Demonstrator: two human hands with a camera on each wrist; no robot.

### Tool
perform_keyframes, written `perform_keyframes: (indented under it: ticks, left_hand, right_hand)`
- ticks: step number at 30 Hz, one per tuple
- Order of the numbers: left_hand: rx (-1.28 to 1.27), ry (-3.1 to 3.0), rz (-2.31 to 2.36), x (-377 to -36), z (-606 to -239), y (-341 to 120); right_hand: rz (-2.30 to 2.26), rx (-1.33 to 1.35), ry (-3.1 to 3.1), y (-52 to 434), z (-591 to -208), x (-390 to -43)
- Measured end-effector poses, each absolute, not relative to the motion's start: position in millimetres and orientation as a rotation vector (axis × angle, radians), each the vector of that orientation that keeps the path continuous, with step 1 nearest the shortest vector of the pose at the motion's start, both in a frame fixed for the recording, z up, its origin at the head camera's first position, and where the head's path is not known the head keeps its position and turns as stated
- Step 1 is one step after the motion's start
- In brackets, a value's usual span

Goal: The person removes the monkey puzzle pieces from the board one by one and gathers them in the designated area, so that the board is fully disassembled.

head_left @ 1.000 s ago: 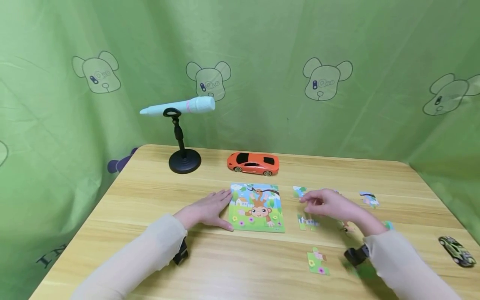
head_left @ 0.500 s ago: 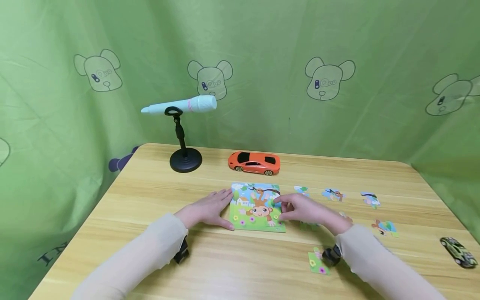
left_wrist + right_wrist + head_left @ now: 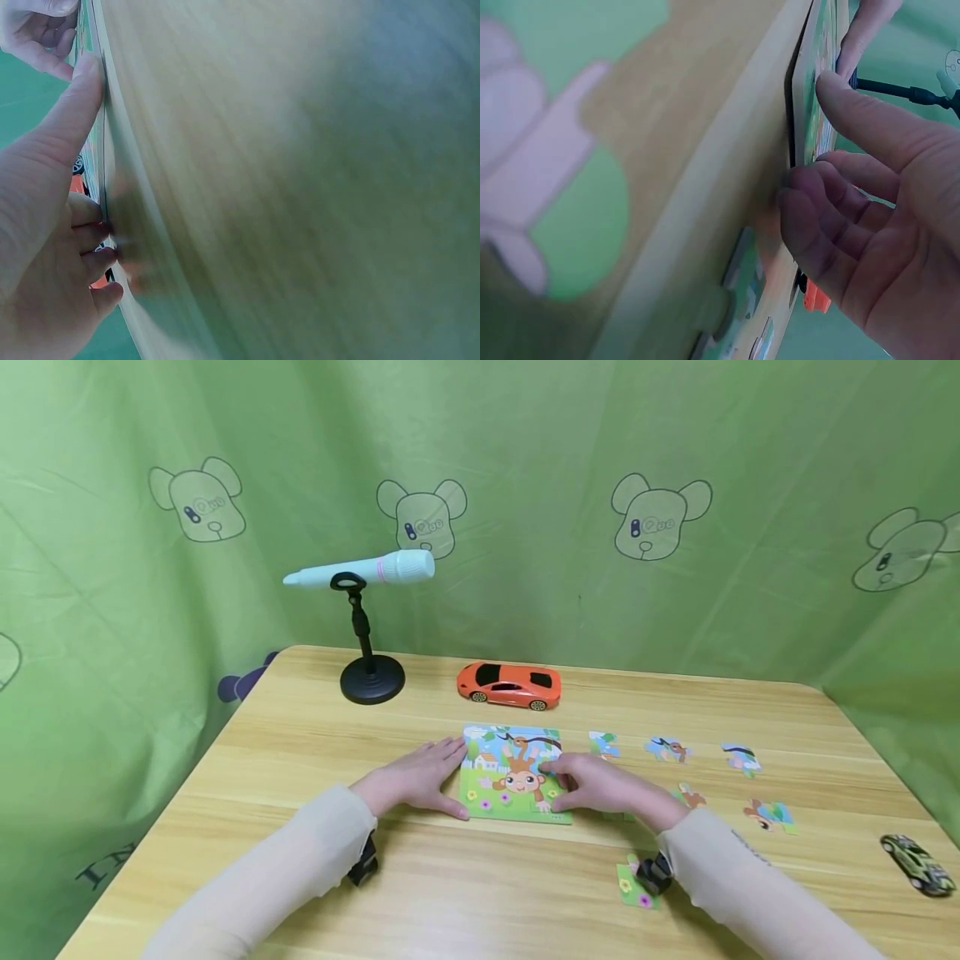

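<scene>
A square puzzle board (image 3: 491,789), printed with a hanging monkey, lies mid-table. My left hand (image 3: 412,777) rests at its left side, fingertips along the edge and thumb by the lower corner. In the left wrist view that thumb (image 3: 84,71) stretches along the board's edge. My right hand (image 3: 600,785) touches the board's right part with thumb and forefinger spread apart. The right wrist view has the thumb (image 3: 836,90) on the board's face (image 3: 810,112); the other fingers bend beside the edge, and no loose piece shows between them. Part of the board's right side is hidden.
Several loose puzzle pieces lie right of the board, including a bird piece (image 3: 670,749), a branch piece (image 3: 741,758) and a flower piece (image 3: 628,889). Behind stand an orange toy car (image 3: 508,685) and a blue microphone (image 3: 375,568) on its stand. A camouflage toy car (image 3: 915,864) is far right.
My right hand has moved left from above the loose pieces onto the board's right part, uncovering pieces behind it. The left hand stays at the board's left edge.
</scene>
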State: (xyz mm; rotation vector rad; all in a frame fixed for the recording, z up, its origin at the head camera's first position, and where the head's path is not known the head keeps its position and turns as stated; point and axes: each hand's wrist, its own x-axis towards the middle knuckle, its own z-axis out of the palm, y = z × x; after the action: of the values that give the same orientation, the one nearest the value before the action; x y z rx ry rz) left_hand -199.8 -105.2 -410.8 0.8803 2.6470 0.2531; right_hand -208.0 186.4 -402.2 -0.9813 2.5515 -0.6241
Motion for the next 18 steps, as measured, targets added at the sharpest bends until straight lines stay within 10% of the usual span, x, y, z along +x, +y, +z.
perform_keyframes:
  ticks: [18]
  left_hand:
    - [0.862, 2.655, 0.243, -200.1, -411.6, -104.0]
  right_hand:
    - [-0.562, -0.974, 2.604, 184.2, -402.0, -207.3]
